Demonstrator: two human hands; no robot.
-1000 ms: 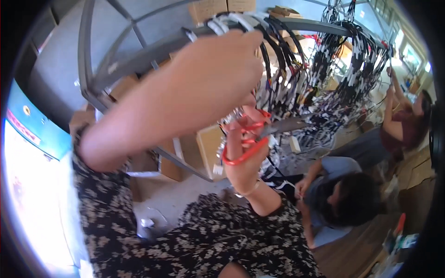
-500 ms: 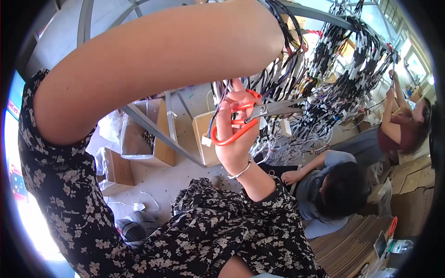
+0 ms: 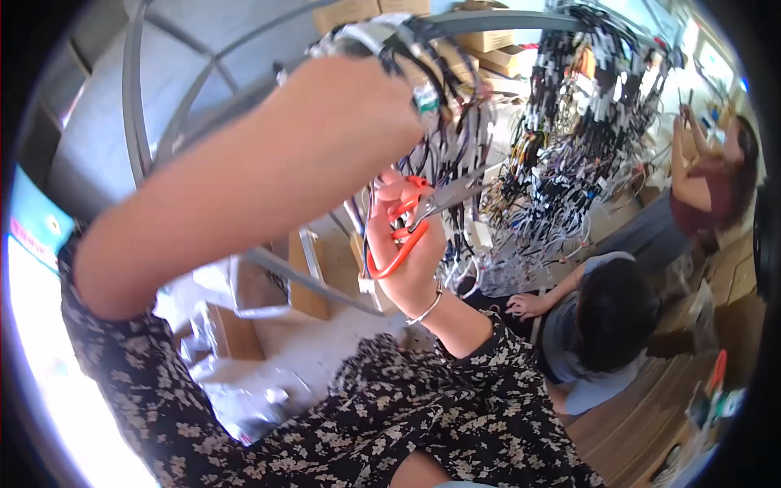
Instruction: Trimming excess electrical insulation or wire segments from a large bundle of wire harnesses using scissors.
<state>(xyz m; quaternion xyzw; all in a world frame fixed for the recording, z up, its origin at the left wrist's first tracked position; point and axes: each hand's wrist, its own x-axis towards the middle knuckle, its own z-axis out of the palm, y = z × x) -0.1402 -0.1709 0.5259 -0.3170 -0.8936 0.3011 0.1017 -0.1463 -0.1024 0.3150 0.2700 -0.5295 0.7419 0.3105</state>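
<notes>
My right hand is closed around a pair of scissors with orange handles. Their metal blades stand apart a little and point right, toward hanging wires. Its fingertips are by the strands of a cable bundle that hangs from a grey metal rail. Across the upper left reaches my left arm, and my left hand is at the top of this bundle, just under the rail. Motion smears it and its fingers are hidden, so its grip does not show.
Thick clusters of black and white wire harnesses hang from the rail on the right. Opened cardboard boxes stand below left. A seated person is close at right; another person works farther back. Stacked cardboard lies lower right.
My left arm has drawn back and down, so the hand now shows by the rail. My right hand still holds the scissors in much the same place. The view has shifted slightly.
</notes>
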